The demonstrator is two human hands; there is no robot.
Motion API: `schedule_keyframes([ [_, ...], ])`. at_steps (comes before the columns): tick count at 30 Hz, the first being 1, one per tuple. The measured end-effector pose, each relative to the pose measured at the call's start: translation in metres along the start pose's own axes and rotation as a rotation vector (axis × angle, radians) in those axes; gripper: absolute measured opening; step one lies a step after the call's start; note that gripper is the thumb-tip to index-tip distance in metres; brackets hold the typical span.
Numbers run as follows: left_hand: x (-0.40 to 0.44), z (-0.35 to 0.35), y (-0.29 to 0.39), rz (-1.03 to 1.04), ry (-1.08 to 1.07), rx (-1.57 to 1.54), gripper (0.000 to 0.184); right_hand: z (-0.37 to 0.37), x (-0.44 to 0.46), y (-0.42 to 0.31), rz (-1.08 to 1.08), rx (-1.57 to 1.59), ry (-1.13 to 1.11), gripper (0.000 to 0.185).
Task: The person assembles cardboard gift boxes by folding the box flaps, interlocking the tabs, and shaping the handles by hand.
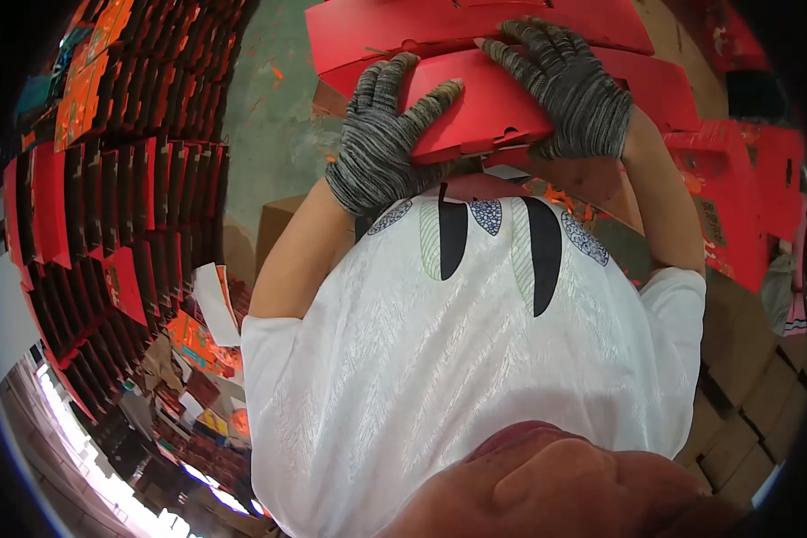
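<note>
A folded red cardboard box [475, 103] is in front of my chest, its slotted near edge toward me. My left hand [381, 134], in a grey striped knit glove, holds its left side, with the thumb on top and the fingers along the edge. My right hand [574, 90], gloved alike, lies over its right upper side, fingers slightly spread and pressed on the card. Just beyond, a second red cardboard box [359, 31] touches or overlaps the held one. The undersides of both are hidden.
Rows of stacked red boxes [134, 193] fill the left side. Orange-printed cardboard [81, 99] stands among them. More red printed sheets [717, 197] are at the right, above brown cartons [735, 359]. Orange scraps lie on the green floor [273, 99].
</note>
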State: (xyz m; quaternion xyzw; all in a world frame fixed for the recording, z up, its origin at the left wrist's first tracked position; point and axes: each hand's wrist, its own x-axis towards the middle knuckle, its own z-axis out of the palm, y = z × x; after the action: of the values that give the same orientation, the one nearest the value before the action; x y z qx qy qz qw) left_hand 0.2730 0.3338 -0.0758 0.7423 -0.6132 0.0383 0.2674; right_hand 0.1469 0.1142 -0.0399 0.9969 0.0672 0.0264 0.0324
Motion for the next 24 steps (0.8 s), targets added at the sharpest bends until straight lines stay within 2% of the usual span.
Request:
schedule_keyframes([
  [2,0.000,0.003,-0.003,0.016,0.042,-0.055,0.073,0.013,-0.004,0.005,-0.008,0.030,0.059,0.104],
  [9,-0.002,0.005,-0.002,-0.027,0.028,-0.057,0.071,0.010,-0.012,0.009,-0.052,0.138,0.067,0.101],
  [11,0.000,0.003,-0.003,0.002,0.001,-0.019,0.074,-0.004,-0.009,0.014,-0.136,0.130,0.005,0.083],
  [12,0.001,0.003,-0.003,-0.004,0.014,-0.021,0.074,-0.003,-0.008,0.019,-0.145,0.121,-0.001,0.083],
  [14,0.001,0.004,-0.004,-0.014,-0.018,-0.032,0.075,0.007,-0.006,0.030,-0.380,0.228,0.106,0.064],
  [15,0.001,0.005,-0.004,-0.020,-0.007,-0.038,0.075,0.009,-0.007,0.028,-0.426,0.319,0.195,0.041],
  [16,0.001,0.007,-0.005,-0.024,0.005,-0.055,0.076,0.005,-0.010,0.024,-0.434,0.312,0.184,0.041],
  [18,0.000,0.008,-0.004,-0.035,0.021,-0.083,0.076,-0.006,-0.022,0.011,-0.548,0.555,0.243,0.027],
  [19,0.000,0.008,-0.004,-0.034,0.020,-0.089,0.076,-0.008,-0.023,0.011,-0.551,0.551,0.233,0.027],
  [22,-0.002,0.009,-0.005,-0.022,0.025,-0.100,0.075,-0.008,-0.028,0.010,-0.571,1.234,0.134,0.031],
  [23,-0.002,0.009,-0.005,-0.008,0.031,-0.101,0.074,-0.003,-0.037,0.024,-0.391,1.236,0.092,0.045],
  [24,-0.002,0.009,-0.004,-0.003,0.031,-0.102,0.074,-0.006,-0.032,0.024,-0.387,1.233,0.094,0.045],
])
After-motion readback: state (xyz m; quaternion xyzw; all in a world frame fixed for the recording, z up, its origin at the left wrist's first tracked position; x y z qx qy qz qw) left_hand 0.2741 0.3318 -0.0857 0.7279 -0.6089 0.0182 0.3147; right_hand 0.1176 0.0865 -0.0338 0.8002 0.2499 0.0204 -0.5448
